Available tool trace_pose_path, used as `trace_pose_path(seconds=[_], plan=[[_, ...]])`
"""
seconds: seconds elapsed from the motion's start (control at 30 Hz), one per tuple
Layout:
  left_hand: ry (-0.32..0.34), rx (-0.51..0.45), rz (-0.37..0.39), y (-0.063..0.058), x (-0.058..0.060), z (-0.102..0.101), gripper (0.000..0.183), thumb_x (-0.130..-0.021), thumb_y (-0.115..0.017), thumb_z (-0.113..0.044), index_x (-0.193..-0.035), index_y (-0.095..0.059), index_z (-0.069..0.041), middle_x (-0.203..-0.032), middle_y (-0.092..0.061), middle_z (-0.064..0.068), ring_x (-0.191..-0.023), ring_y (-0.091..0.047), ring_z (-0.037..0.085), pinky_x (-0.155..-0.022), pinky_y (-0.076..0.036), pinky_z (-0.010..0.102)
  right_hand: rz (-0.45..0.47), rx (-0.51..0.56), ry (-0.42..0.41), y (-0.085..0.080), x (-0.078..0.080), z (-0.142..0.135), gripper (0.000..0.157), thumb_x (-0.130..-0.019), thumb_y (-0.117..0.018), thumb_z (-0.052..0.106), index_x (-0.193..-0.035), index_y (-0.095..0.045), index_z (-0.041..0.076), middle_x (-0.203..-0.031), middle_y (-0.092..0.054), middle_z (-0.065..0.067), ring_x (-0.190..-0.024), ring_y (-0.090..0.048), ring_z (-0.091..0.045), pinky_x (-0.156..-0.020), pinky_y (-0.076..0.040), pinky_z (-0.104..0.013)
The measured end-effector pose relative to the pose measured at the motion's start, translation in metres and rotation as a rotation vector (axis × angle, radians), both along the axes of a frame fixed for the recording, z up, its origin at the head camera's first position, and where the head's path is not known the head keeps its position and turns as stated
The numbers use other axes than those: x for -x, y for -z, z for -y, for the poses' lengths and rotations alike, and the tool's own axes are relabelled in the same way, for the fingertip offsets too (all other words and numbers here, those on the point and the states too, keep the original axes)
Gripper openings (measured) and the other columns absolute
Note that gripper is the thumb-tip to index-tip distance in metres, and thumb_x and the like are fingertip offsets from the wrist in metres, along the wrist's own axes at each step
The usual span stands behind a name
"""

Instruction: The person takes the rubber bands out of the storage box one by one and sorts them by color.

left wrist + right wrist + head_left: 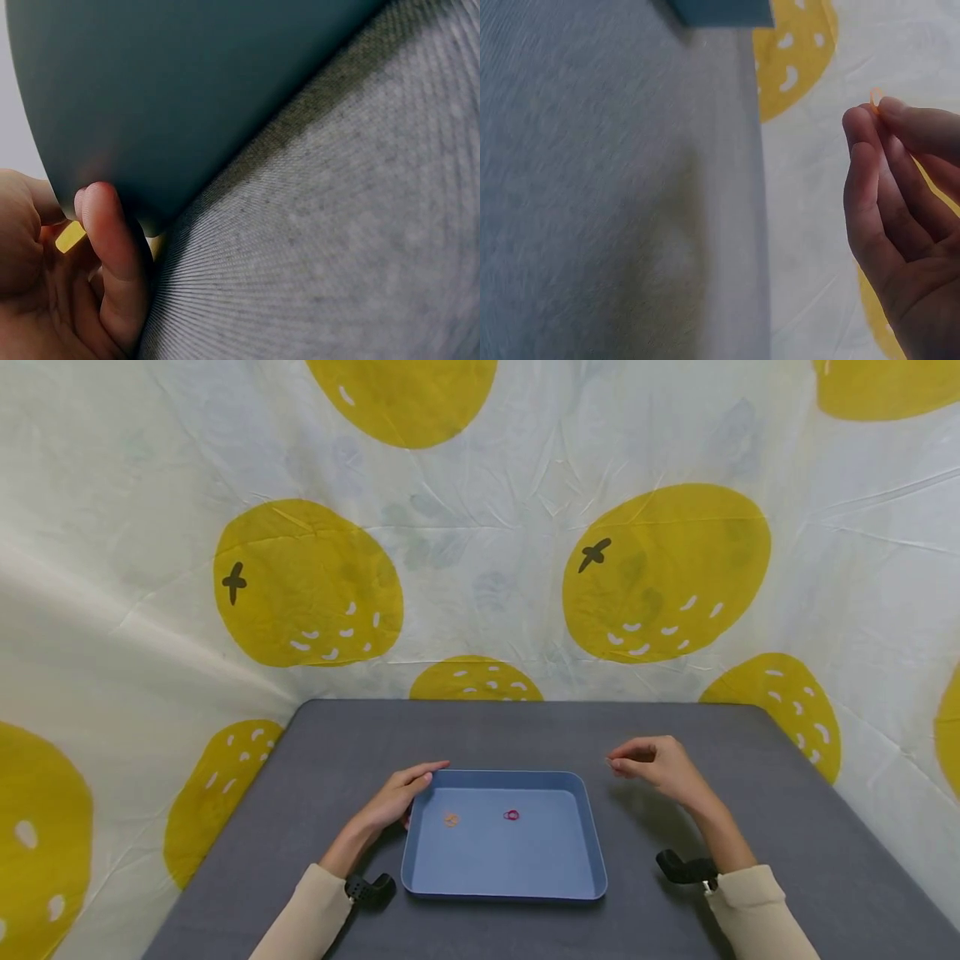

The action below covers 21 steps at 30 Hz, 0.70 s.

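Note:
A blue tray (504,877) lies before me, with a small cluster of orange loops (451,819) at its left and red loops (512,815) near its middle; they look like small rubber bands. My left hand (395,797) holds the tray by its far left corner. In the left wrist view, curled fingers (112,255) touch the tray's outer wall (172,97). Beyond the tray's right side, my right hand (660,766) is raised above the table. Its thumb and fingertips pinch a small orange rubber band (875,100), clear in the right wrist view.
A dark grey table (525,735) carries the tray. Behind it and at both sides hangs a white cloth (480,577) printed with yellow fruit. A black wrist camera (371,891) is strapped to the left wrist, another black camera (684,867) to the right.

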<state>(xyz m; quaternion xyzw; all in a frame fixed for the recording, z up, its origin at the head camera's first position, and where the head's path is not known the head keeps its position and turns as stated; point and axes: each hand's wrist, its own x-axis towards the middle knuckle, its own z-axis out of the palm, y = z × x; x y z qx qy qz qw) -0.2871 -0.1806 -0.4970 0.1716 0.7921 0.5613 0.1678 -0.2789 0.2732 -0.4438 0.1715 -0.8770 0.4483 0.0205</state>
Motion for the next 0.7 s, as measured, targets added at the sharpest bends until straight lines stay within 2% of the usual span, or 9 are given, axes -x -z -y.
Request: trace_pose_path(seconds=[0.1,0.3,0.47,0.7], plan=[[-0.014,-0.001,-0.004,-0.001,-0.002,0.0,0.04,-0.105,-0.039,-0.022,-0.144,-0.046,-0.016,-0.129,-0.057,0.022,-0.042,-0.05,0.016,-0.04,-0.046,0.028,0.017,-0.039,0.034,0.005,0.001,-0.004,0.022,-0.088,-0.071,0.021,-0.1,-0.074,0.003,-0.09,-0.074,-0.013,-0.078,-0.07,-0.024,-0.07,-0.058,-0.032],[-0.04,0.025,-0.015,0.015,0.006,0.003,0.042,-0.105,-0.039,-0.031,-0.145,-0.045,-0.02,-0.131,-0.055,0.02,-0.042,-0.048,0.015,-0.038,-0.044,0.027,0.077,-0.122,0.101,0.017,0.006,-0.014,0.018,-0.087,-0.072,0.018,-0.097,-0.075,0.004,-0.089,-0.074,-0.009,-0.076,-0.07,-0.019,-0.065,-0.056,-0.025],[-0.04,0.028,-0.022,0.019,0.01,0.004,0.041,-0.104,-0.042,-0.036,-0.143,-0.047,-0.026,-0.131,-0.056,0.017,-0.042,-0.05,0.018,-0.039,-0.045,0.029,0.152,-0.1,0.131,0.03,0.009,-0.02,0.016,-0.088,-0.071,0.012,-0.096,-0.074,-0.002,-0.087,-0.074,-0.013,-0.073,-0.071,-0.02,-0.063,-0.059,-0.03],[-0.037,0.024,-0.008,0.019,0.01,0.002,0.038,-0.104,-0.042,-0.036,-0.141,-0.049,-0.032,-0.137,-0.053,0.01,-0.043,-0.051,0.018,-0.039,-0.047,0.033,0.18,-0.084,0.158,0.039,0.008,-0.024,0.017,-0.089,-0.068,0.009,-0.096,-0.073,-0.005,-0.087,-0.073,-0.016,-0.072,-0.071,-0.02,-0.062,-0.059,-0.031]])
